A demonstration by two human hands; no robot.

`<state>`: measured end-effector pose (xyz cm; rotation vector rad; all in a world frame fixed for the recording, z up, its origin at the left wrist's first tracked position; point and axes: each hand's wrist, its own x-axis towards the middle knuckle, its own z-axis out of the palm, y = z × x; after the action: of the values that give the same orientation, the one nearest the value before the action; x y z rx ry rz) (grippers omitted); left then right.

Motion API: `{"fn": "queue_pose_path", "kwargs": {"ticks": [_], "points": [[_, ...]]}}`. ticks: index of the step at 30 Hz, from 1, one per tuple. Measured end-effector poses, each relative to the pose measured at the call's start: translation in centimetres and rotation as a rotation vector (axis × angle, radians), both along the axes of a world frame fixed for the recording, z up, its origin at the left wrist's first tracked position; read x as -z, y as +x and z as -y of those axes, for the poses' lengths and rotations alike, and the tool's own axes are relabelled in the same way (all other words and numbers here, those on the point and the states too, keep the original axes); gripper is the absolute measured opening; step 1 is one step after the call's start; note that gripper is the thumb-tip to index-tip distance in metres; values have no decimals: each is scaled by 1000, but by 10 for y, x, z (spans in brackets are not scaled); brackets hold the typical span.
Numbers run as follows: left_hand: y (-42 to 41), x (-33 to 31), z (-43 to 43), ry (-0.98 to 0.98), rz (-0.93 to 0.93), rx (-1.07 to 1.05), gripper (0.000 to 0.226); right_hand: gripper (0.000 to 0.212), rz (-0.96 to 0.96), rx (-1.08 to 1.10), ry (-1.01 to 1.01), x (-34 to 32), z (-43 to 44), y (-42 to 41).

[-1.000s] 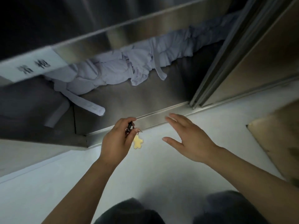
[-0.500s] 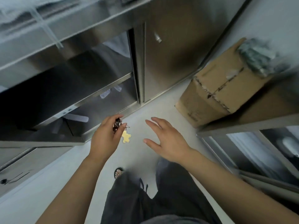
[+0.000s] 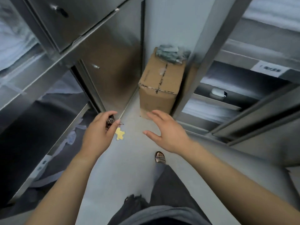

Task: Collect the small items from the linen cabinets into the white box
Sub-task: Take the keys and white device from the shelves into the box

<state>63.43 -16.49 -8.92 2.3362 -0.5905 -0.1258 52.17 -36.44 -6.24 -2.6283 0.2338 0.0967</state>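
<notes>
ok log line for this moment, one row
left hand: shut on keychain | right hand: open, empty | white box: not in view | cardboard box: ahead on floor

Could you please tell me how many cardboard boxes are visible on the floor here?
1. The cardboard box stands at the far end of the aisle, against the wall, with grey bundles on top. Others may be hidden behind the cabinets.

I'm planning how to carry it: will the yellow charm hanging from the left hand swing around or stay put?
Probably swings: the yellow charm dangles freely below the left hand, which pinches only the dark clip above it. It looks small and flat, so likely light. The right hand is open and could steady it.
</notes>
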Motion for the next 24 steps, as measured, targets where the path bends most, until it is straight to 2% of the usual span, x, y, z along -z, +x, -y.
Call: {"fn": "queue_pose_path", "kwargs": {"ticks": [5, 9, 17, 24], "points": [[-24, -15, 33, -48, 40, 232, 26, 62, 42, 222, -49, -22, 10, -60], [-50, -29, 66, -85, -8, 361, 26, 63, 73, 393, -68, -34, 24, -101], [-96, -29, 147, -101, -80, 507, 25, 61, 93, 612, -18, -31, 70, -164], [-154, -9, 243, -54, -145, 618, 27, 60, 42, 724, 5, -19, 146, -230]]}}
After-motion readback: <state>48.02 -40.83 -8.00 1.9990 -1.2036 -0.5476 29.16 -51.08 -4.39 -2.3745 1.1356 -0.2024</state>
